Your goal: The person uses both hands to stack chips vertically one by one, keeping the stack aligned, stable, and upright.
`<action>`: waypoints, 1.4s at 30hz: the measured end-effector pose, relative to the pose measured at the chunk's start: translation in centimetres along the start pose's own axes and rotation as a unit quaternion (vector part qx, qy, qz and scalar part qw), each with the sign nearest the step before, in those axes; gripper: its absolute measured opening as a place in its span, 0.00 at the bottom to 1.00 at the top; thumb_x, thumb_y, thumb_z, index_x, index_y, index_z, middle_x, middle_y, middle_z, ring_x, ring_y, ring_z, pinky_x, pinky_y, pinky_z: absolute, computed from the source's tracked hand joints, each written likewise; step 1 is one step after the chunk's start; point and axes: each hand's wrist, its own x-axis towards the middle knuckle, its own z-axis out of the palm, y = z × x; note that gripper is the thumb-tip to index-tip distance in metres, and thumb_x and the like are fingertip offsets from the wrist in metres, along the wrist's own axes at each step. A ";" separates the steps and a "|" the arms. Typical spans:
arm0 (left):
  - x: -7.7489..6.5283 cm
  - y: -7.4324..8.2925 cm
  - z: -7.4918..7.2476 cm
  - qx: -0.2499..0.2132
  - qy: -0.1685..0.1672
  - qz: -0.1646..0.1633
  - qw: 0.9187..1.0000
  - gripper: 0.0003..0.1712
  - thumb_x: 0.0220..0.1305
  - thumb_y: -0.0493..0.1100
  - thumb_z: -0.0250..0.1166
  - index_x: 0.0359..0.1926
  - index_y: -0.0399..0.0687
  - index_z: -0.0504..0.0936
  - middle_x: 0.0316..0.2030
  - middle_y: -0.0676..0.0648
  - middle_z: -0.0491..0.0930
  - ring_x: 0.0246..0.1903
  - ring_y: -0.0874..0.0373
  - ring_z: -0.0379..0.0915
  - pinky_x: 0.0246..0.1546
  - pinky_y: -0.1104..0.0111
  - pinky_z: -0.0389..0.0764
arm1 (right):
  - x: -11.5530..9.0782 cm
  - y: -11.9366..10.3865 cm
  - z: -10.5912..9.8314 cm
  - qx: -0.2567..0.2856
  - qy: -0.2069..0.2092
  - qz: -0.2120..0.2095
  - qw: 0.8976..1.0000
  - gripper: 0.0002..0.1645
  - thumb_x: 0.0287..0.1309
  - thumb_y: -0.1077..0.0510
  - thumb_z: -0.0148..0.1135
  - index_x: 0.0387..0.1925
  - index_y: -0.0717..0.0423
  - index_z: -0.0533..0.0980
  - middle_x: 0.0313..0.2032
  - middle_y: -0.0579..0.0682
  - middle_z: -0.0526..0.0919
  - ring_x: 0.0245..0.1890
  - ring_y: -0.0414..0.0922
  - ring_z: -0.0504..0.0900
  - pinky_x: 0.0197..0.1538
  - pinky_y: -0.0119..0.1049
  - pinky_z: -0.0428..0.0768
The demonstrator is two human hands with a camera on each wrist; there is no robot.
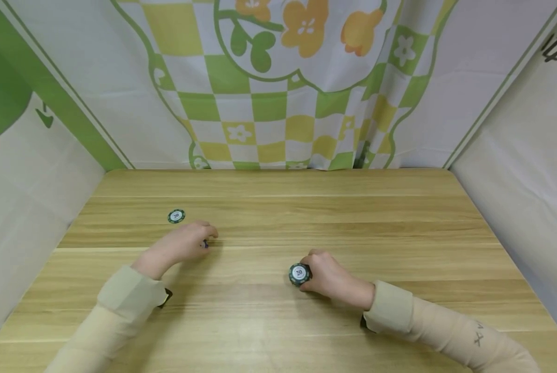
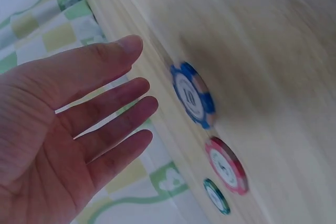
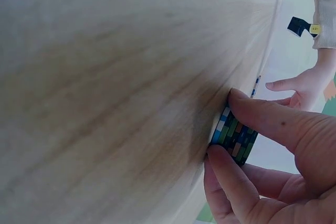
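My right hand grips a short stack of poker chips between thumb and fingers. A dark green chip marked 20 lies on top. Seen edge-on in the right wrist view, the stack shows green, blue and light bands, and its lower side is at the tabletop. Over the left part of the table, my left hand hovers with fingers extended beside a blue poker chip marked 10. A red chip and a green chip lie beyond it. The hand hides the red one in the head view.
The green chip marked 20 lies flat at the back left of the wooden table. A patterned curtain hangs along the table's back edge, and white cloth walls stand at both sides.
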 end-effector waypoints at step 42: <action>-0.9 -1.8 1.2 -0.024 0.060 -0.013 0.998 0.11 0.47 0.32 0.69 0.34 0.39 0.78 0.31 0.48 0.71 0.31 0.56 0.70 0.33 0.63 0.75 | 0.0 0.2 0.1 -0.005 0.008 -0.007 1.000 0.20 0.32 0.62 0.76 0.32 0.66 0.79 0.27 0.50 0.75 0.29 0.41 0.74 0.33 0.32 0.76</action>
